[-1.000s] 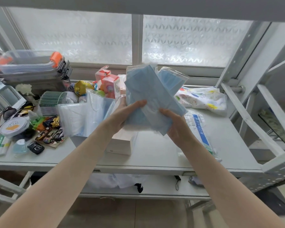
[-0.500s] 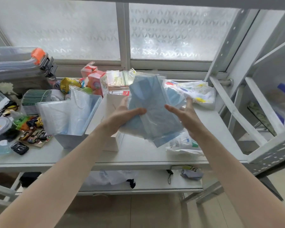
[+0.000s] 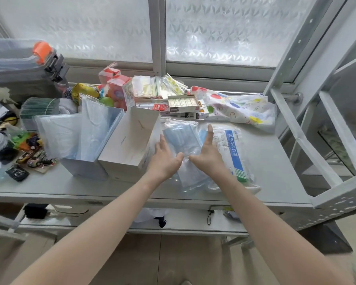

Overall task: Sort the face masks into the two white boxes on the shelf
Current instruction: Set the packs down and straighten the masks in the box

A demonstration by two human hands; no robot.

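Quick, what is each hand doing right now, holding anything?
Left hand: open, fingers spread, resting on the wrapped blue face masks on the shelf, gripping nothing.
Right hand: open, flat on the same masks, gripping nothing.

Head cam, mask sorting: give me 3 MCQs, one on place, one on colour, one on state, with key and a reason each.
1. Where does the pile of wrapped masks lie?
A. On the shelf top, right of the two white boxes
B. Inside the clear lidded bin
C. On the lower shelf

2. What colour are the masks in that pile?
A. Black
B. Pink
C. Light blue

3. What state is the left white box in?
A. Stuffed with upright wrapped masks
B. Lid shut
C. Tipped on its side

Answers:
1 A: the pile rests on the grey shelf beside the right white box, under the left hand and right hand.
2 C: blue shows through the clear wrappers.
3 A: wrappers stick out of its open top.
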